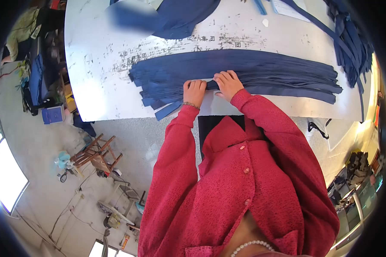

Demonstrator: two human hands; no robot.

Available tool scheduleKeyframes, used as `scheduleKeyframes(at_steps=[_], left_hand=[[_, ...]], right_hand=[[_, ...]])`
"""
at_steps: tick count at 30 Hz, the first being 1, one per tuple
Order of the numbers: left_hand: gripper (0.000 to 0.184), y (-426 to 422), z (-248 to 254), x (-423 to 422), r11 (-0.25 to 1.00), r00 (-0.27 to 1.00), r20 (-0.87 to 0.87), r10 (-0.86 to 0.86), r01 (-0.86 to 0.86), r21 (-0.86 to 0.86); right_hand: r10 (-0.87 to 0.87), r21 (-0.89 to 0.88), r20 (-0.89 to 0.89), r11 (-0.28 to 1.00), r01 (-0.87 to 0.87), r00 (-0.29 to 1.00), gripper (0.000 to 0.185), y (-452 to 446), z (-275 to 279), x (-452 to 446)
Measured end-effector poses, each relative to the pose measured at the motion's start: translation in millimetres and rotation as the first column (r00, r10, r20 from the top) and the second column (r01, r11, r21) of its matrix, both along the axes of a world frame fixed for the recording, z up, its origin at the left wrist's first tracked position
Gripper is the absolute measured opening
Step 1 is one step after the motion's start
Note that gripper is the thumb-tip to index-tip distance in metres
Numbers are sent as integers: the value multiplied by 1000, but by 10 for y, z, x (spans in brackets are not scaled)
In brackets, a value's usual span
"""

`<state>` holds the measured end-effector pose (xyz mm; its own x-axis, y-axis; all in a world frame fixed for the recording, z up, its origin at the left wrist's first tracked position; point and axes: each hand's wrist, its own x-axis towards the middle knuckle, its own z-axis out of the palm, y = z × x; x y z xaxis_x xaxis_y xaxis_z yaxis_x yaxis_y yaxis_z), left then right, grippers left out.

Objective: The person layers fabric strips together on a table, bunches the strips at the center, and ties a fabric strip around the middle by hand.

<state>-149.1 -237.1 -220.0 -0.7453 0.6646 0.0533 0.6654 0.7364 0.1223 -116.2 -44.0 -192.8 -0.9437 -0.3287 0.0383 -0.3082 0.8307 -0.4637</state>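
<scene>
A wide stack of long navy fabric strips (261, 64) lies across the white table, its layers fanned along the near side. My left hand (194, 92) is closed on the near edge of the strips, fingers curled over the cloth. Just to its right, my right hand (229, 84) pinches the same edge, thumb below and fingers on top. A short length of bunched fabric shows between the two hands. How many layers each hand grips is hidden by the fingers.
The white table (103, 85) has printed marks. More navy cloth (184, 19) lies at its far side, a bundle of hanging strips (351, 47) at the right corner. A wooden stool (96, 153) and a blue box (53, 115) are on the left. A person is partly visible at upper left.
</scene>
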Motion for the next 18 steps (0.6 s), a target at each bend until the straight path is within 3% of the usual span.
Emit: scheduleKeyframes(at_steps=[5, 7, 10, 14, 16, 18], left_hand=[[23, -50, -18, -9, 995, 1000, 28, -9, 6, 100], [25, -56, -20, -32, 990, 995, 100, -5, -9, 140], [25, -70, 32, -120, 988, 984, 171, -41, 14, 153], [21, -65, 87, -248, 964, 966, 248, -72, 3, 267], [21, -8, 57, -338, 928, 901, 417, 117, -249, 278], [22, 32, 24, -463, 920, 907, 403, 123, -257, 297]], right_hand=[[-11, 95, 42, 995, 7, 999, 47, -143, -164, -86], [-54, 129, 155, 991, 34, 986, 45, -138, -149, -118], [-56, 105, 50, 993, 51, 997, 41, -127, -154, -141], [-38, 138, 104, 990, 23, 994, 35, -133, -257, -165], [-10, 143, 107, 990, -6, 994, 27, -131, -288, -154], [-8, 143, 99, 990, -6, 995, 25, -125, -336, -152]])
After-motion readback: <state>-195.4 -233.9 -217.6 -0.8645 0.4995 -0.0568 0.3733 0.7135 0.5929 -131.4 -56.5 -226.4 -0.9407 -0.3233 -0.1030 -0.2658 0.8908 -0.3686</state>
